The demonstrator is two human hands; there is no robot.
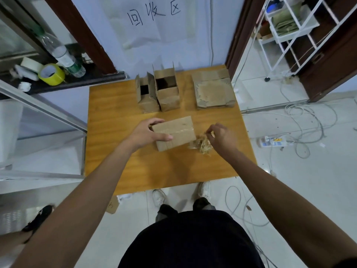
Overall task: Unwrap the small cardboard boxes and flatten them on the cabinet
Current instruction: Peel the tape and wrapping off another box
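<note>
Left hand (145, 133): thumb and fingers clamped round the closed box (177, 132) at its 9 o'clock end.
Right hand (222, 137): pinching the tape wad (201, 145), at the box's 4 o'clock.
Closed box: on the cabinet (116, 151), mid-top.

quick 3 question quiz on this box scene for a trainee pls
1. True or false: the left hand grips the closed cardboard box.
2. What do the right hand fingers pinch? A) a crumpled tape wad B) scissors C) a knife
3. How many open boxes stand upright at the back of the cabinet top?
Key: 1 true; 2 A; 3 two.
</note>
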